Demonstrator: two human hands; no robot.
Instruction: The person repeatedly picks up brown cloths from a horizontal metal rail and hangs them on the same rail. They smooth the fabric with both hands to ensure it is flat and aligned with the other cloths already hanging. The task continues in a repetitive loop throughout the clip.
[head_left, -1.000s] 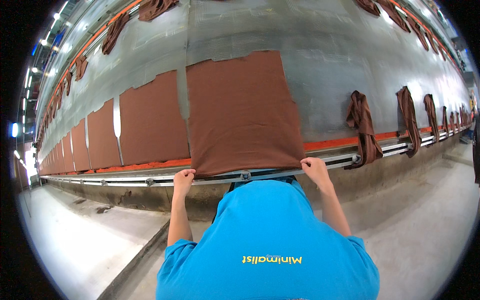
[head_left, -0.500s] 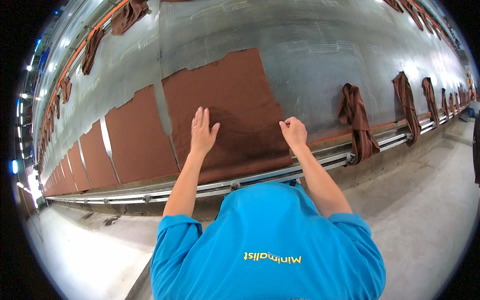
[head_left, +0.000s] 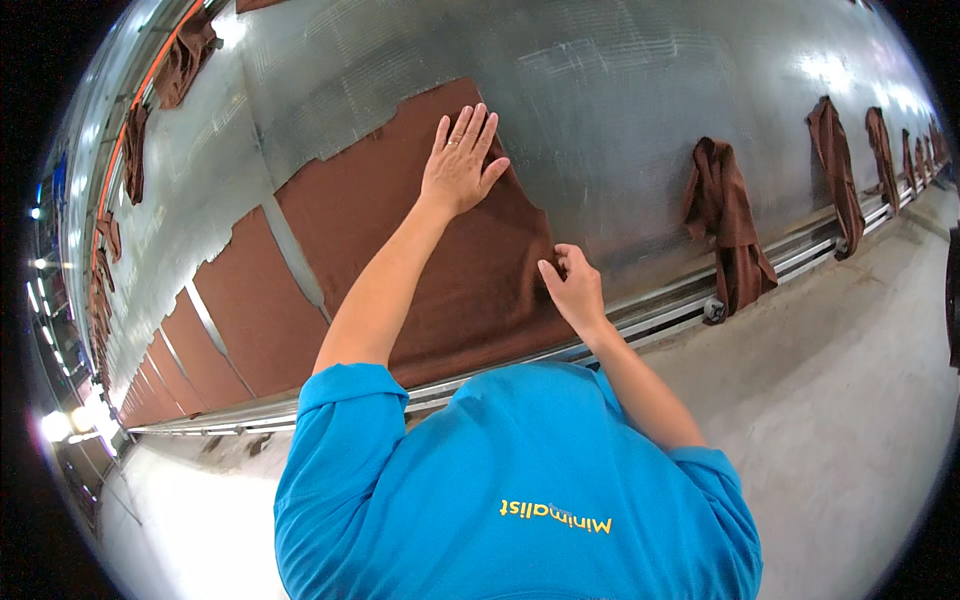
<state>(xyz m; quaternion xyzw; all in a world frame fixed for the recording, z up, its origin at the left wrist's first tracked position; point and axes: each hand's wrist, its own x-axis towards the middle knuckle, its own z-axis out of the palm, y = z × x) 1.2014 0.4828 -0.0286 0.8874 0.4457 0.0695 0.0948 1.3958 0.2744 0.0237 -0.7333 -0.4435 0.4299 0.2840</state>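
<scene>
A brown fabric panel [head_left: 390, 220] lies on the grey metal table [head_left: 610, 150] in front of me. My left hand [head_left: 462, 168] rests flat near the panel's far right corner, palm down with the fingers stretched out. At the right edge, my right hand [head_left: 576, 292] has thumb and curled fingers closed on the cloth. Beside that hand the fabric is rumpled and slightly raised. Its near edge reaches the front of the table, where my body hides part of it.
More brown panels [head_left: 240, 305] lie in a row to the left, with narrow gaps between. Draped brown fabric strips [head_left: 722, 215] hang over the metal rail [head_left: 640, 325] on the right. Others [head_left: 185, 60] hang along the far left edge. A pale concrete floor [head_left: 810, 440] lies below.
My left hand has slid away from me and to the right, up to the far corner. My right hand stays at the right edge, a little lower. The view has turned somewhat.
</scene>
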